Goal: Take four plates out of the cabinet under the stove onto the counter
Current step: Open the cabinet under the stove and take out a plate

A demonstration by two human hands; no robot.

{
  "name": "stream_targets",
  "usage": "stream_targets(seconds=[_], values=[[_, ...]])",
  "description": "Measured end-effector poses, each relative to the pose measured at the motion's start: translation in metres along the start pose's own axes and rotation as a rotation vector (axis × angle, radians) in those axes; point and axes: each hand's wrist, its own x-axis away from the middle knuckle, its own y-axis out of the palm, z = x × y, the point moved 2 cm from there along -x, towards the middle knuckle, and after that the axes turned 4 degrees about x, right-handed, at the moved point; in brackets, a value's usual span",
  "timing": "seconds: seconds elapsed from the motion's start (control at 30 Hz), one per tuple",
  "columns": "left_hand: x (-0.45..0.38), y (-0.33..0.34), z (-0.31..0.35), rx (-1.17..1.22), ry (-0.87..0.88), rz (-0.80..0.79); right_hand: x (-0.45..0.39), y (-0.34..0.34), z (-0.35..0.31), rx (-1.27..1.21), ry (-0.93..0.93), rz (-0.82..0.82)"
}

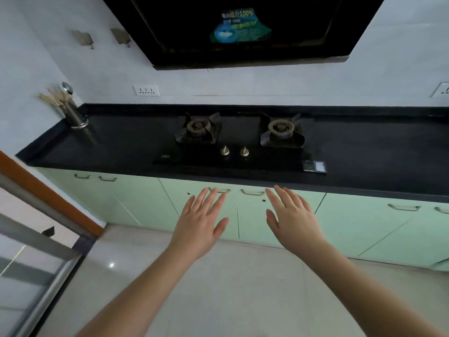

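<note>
No plates in view yet: the 2 pale green cabinet doors under the stove (239, 139) are shut, left door (201, 210) and right door (279, 215) meeting at a thin seam, so all 4 plates, presumably inside, are hidden. Judging by this, the job is at step 1 of several. Nothing is out, the black counter (121, 144) holds no dishes, and the doors are yet to be opened before any lifting starts.

Both arms reach fwd toward the doors. The left hand (201, 227) is spread flat, palm down, fingers apart, tips close to the left door's handle (222, 190); whether they touch it can't be told. The right hand (294, 222) is likewise wide open, fingers fanned, near the right door's handle (251, 192) but off to its right. Neither hand holds anything.

Around them: 2 burners and 2 knobs on the stove, a dark range hood (243, 32) above w/ a sticker, a steel utensil holder (73, 113) w/ chopsticks at the counter's far left corner, a wall socket (146, 90) on the tiles. More green cupboards run left & right, above a pale tiled floor (218, 288).

Likely next: hook a handle each, swing the doors out, crouch to see the shelf.
</note>
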Motion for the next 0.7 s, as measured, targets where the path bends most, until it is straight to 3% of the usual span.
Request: stream_targets(seconds=[0.3,0.5,0.7], values=[[-0.067,0.067,-0.069,0.025,0.055,-0.072,-0.083,0.076,-0.024,-0.034,-0.006,-0.097],[-0.103,0.11,-0.128,0.07,0.108,-0.173,-0.124,0.14,-0.045,-0.034,0.078,-0.275],[-0.149,0.144,-0.145,0.047,0.254,-0.259,-0.155,0.176,-0.047,-0.022,0.154,-0.347]])
